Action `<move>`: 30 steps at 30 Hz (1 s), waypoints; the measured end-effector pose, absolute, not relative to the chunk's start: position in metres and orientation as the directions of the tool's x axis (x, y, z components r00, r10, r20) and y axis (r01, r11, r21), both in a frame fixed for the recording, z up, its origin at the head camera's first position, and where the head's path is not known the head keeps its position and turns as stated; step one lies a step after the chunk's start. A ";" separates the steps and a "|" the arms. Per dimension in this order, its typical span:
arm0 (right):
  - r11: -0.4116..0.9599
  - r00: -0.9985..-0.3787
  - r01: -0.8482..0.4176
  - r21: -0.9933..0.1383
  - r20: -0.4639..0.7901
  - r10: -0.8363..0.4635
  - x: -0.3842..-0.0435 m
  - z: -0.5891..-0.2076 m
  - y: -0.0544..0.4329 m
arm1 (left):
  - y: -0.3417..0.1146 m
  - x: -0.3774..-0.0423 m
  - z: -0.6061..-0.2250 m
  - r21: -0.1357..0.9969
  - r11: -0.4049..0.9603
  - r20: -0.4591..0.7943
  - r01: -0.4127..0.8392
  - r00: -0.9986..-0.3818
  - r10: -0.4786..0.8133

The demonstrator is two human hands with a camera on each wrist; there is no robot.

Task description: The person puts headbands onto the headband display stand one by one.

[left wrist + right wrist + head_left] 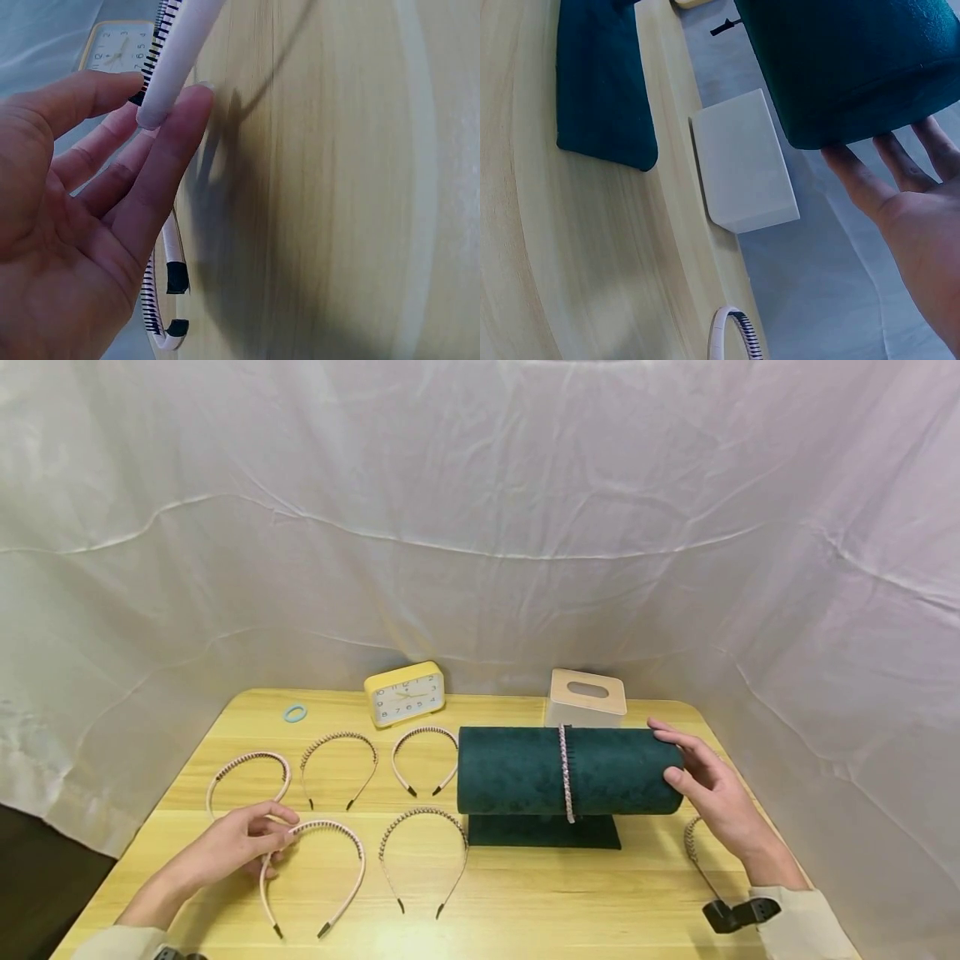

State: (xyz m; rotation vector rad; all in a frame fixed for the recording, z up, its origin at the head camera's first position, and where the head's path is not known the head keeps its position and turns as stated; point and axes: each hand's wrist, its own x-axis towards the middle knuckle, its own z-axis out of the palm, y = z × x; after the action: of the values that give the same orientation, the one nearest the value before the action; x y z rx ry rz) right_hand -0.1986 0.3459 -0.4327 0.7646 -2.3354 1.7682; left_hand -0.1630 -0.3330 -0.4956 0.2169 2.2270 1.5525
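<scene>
My left hand [243, 841] pinches a pale pink headband [362, 862] near the top left of its curve, thumb on one side and fingers on the other. The left wrist view shows the black comb teeth along the inside of this headband [176, 67]. A dark green velvet roll stand [510, 772] lies crosswise on its flat base [540, 833], with a braided pinkish headband [566, 772] around its middle. My right hand [708, 789] touches the right end of the roll, fingers spread and nearly straight; the right wrist view shows fingertips [840, 150] at its rim.
Several other headbands lie on the wooden table [525, 902], including a beaded one [423, 811] beside the stand and one [692, 839] partly behind my right hand. Further back are a yellow clock [408, 695], a tissue box [587, 693] and a blue ring [295, 713]. Grey fabric walls [480, 610] enclose the table.
</scene>
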 end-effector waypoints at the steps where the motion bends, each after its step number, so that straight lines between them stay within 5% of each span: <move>1: 0.195 -0.866 -0.455 -0.869 0.381 -0.323 -0.199 -0.433 0.346 | -0.333 -0.163 -0.495 0.921 0.377 -0.245 -0.102 -0.903 0.353; 11: 0.203 -0.864 -0.459 -0.865 0.382 -0.328 -0.200 -0.435 0.348 | -0.335 -0.161 -0.497 0.900 0.410 -0.290 -0.147 -0.905 0.312; 22: 0.201 -0.865 -0.458 -0.866 0.382 -0.325 -0.199 -0.435 0.348 | -0.347 -0.160 -0.494 0.957 0.241 -0.250 -0.162 -0.883 0.398; 30: 0.212 -0.864 -0.463 -0.861 0.385 -0.324 -0.200 -0.436 0.348 | -0.357 -0.162 -0.494 0.977 0.044 -0.197 -0.209 -0.804 0.562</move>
State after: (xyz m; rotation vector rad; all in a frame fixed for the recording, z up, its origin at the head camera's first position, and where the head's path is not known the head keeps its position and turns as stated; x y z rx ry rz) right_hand -0.2002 0.3485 -0.4358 0.7679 -2.3486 1.7376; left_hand -0.1620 -0.3572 -0.4939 0.3551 1.7778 1.8157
